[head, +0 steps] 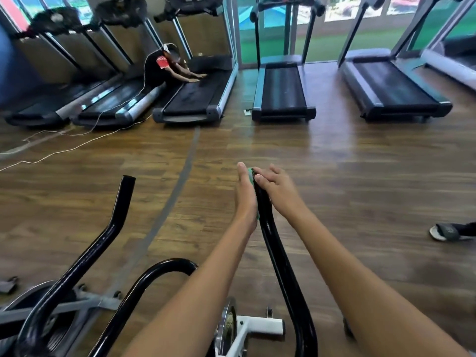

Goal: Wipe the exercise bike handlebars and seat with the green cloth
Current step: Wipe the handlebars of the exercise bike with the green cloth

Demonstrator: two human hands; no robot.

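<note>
The exercise bike's black right handlebar rises from the bottom middle of the head view. At its far end my two hands sandwich it. My left hand lies flat with straight fingers and presses the green cloth against the bar's left side. Only thin green edges of the cloth show. My right hand rests on the bar's right side, its fingers laid over the tip. The left handlebar stands free at the left, and a curved middle bar loops between them. The seat is out of view.
The bike's white frame and flywheel sit below my arms. Several treadmills line the far wall; a person leans over one. A thin cable trails across the wooden floor. A sandalled foot shows at the right edge.
</note>
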